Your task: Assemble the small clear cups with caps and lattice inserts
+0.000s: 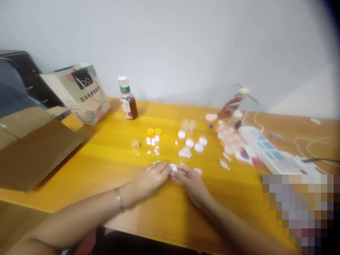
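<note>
Near the front middle of the table, a small white round piece (173, 169) is between the fingertips of both hands. My left hand (152, 179), with a metal bracelet at the wrist, is closed on its left side. Closed on the right side is my right hand (193, 183). Flat white wheel-shaped cutouts (198, 171) lie just beyond the right fingers. Farther back are several white discs (198, 147), a cluster of white cutouts (185, 152), small white parts (153, 141) and two yellow rings (154, 131). Blur hides finer detail.
On the left are an open cardboard box (39, 148) and a paper bag (85, 95). A bottle of dark drink (127, 101) stands at the back, with another bottle (231, 105) tilted at right. A small clear cup (135, 144), plastic packaging (228, 136), a white-and-blue box (262, 148) and cables (305, 141) also lie about.
</note>
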